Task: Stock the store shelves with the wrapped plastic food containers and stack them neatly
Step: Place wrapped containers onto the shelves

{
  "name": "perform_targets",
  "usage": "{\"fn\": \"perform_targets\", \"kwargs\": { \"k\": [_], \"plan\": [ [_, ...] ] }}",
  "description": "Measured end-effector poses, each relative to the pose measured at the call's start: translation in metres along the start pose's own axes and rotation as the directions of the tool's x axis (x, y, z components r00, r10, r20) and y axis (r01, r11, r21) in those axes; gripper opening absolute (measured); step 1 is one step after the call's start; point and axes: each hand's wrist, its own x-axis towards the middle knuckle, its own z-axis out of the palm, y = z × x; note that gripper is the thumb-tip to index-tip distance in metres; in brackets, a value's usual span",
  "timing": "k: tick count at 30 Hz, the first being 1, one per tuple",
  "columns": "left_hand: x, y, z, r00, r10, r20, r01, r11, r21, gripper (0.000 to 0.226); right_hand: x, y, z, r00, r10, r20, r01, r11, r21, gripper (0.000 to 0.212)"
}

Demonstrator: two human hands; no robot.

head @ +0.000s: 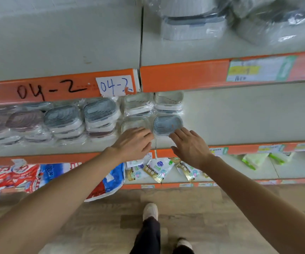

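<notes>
Blue-lidded container (167,124) under right hand's (191,147) flat fingers — left hand (133,143) likewise loose.

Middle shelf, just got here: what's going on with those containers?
A person is stocking wrapped containers on the middle shelf. The left hand rests its fingers on a clear-lidded pack; the right hand touches a blue-lidded pack beside it. Both sit at the front, with two more packs behind and stacks filling the shelf to the left. The right stretch is bare.
</notes>
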Motion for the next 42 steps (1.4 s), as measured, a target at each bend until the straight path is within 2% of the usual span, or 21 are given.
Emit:
{"fn": "perform_targets", "kwargs": {
  "k": [5,11,16,22,26,31,35,39,42],
  "plan": [
    [-0.001,0.038,-0.05,0.997,0.056,-0.05,-0.059,0.997,-0.055,0.026,-0.027,-0.009,-0.065,0.998,-0.052,-0.03,0.05,0.998,-0.047,0.033],
    [0.012,0.069,-0.108,0.981,0.063,-0.184,-0.077,0.995,-0.067,0.02,-0.035,-0.012,-0.144,0.987,-0.103,-0.12,0.096,0.994,-0.061,0.03],
    [0.036,0.07,-0.16,0.941,0.135,-0.31,-0.149,0.989,-0.022,0.018,-0.012,-0.006,-0.194,0.974,-0.144,-0.172,0.119,0.981,-0.151,0.025],
    [0.06,0.046,-0.224,0.888,0.072,-0.454,-0.081,0.997,0.0,0.017,0.038,0.005,-0.24,0.971,-0.111,-0.213,0.064,0.974,-0.215,0.035],
    [0.083,0.014,-0.253,0.926,0.019,-0.377,-0.013,1.0,0.018,0.03,0.074,0.017,-0.263,0.966,-0.06,-0.253,-0.006,0.968,-0.252,0.032],
    [0.118,-0.029,-0.276,0.935,-0.067,-0.349,0.066,0.998,-0.015,0.026,0.12,0.036,-0.286,0.956,-0.035,-0.293,-0.067,0.942,-0.329,0.026],
    [0.151,-0.061,-0.292,0.93,-0.118,-0.347,0.12,0.993,-0.015,0.031,0.152,0.04,-0.291,0.972,-0.009,-0.235,-0.088,0.914,-0.396,0.039],
    [0.183,-0.082,-0.292,0.958,-0.206,-0.201,0.203,0.978,-0.039,0.044,0.167,0.035,-0.277,0.993,0.051,-0.109,-0.096,0.882,-0.462,0.058],
    [0.2,-0.087,-0.279,0.957,-0.257,-0.136,0.263,0.964,0.033,0.052,0.174,0.03,-0.267,0.99,0.123,-0.073,-0.143,0.859,-0.491,0.067]
  ]
}}
